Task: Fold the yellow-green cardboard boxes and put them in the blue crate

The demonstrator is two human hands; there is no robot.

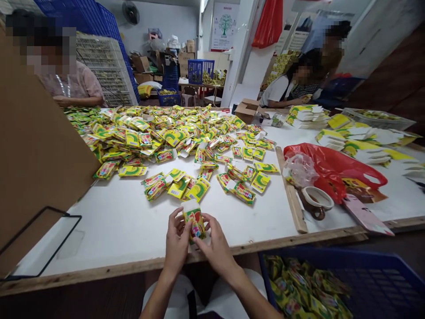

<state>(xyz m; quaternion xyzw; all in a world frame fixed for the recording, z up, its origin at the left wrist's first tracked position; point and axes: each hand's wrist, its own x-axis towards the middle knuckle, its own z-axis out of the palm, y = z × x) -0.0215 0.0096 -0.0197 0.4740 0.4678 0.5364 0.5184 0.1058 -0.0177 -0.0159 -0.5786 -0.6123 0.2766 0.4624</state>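
"What's the biggest thing here?"

"The white tabletop (109,230), with a wooden strip along its near edge. A broad heap of small yellow-and-green packs (159,133) spreads over its far part, with looser clusters nearer."

"And the hands?"

"The left hand (177,239) pinches one side of a carton (195,221), thumb on the front. The right hand (217,246) pinches the other side, its thumb near the lower end. They hold it upright between them, just by the tabletop's near edge."

"How does that carton look?"

"Small, oblong, glossy, printed in green, yellow and red. A plain white flap (190,205) sticks up at its top."

"Can you read a brand?"

"No. Chunky pinkish lettering (195,225) runs up the front, too blurred to make out. On a loose pack nearby there's a little barcode (174,192), its digits too tiny to read."
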